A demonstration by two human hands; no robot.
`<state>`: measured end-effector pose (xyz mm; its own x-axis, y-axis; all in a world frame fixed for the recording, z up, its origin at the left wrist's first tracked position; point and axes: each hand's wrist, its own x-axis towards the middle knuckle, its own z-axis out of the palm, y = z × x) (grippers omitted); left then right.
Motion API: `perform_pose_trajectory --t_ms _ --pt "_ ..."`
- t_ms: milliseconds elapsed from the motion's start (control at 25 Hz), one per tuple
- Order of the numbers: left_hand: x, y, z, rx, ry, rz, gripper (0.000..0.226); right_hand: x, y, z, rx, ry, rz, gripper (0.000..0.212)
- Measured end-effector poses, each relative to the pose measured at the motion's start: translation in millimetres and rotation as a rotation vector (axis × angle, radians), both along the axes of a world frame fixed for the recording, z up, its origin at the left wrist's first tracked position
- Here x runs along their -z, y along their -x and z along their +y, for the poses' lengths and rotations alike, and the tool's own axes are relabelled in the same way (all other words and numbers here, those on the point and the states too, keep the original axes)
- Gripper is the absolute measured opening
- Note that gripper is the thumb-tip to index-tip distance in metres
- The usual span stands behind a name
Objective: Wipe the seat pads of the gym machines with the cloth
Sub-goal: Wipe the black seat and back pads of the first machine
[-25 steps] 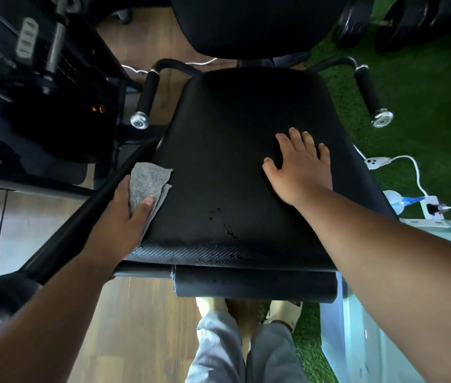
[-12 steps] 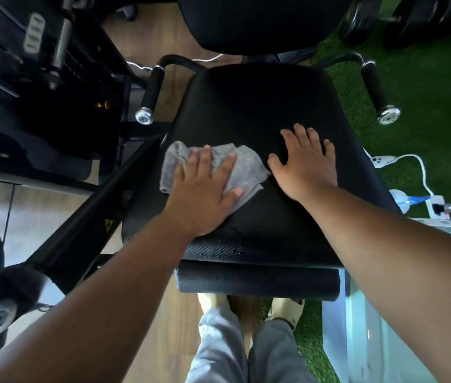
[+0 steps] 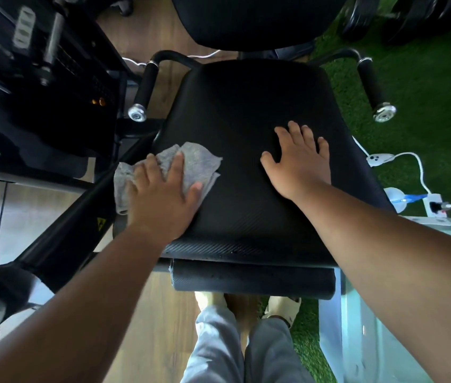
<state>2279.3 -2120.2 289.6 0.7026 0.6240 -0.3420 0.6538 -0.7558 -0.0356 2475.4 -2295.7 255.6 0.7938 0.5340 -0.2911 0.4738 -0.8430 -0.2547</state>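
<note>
A black textured seat pad of a gym machine fills the middle of the view. My left hand presses a crumpled grey cloth flat onto the pad's left edge, and part of the cloth hangs over the side. My right hand lies flat on the pad's right half, fingers spread, holding nothing. A black roller pad sits under the seat's front edge.
Two black handles with chrome ends flank the seat, left handle and right handle. The backrest is beyond. A black frame bar runs diagonally at left. White cables and a power strip lie on green turf at right. My feet stand below.
My left hand swept the cloth from the seat's left edge toward the middle, then back left to the edge. My right hand stayed planted on the pad.
</note>
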Motion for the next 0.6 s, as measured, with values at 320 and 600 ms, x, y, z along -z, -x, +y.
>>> perform_pose_trajectory --t_ms 320,600 --pt "0.5 43.7 -55.7 0.363 0.017 -0.103 0.076 -1.3 -1.6 0.2 -0.006 0.011 0.015 0.068" --pt "0.6 6.3 -50.2 0.052 0.010 -0.097 0.074 -2.5 -1.2 -0.2 -0.006 0.009 0.021 0.068"
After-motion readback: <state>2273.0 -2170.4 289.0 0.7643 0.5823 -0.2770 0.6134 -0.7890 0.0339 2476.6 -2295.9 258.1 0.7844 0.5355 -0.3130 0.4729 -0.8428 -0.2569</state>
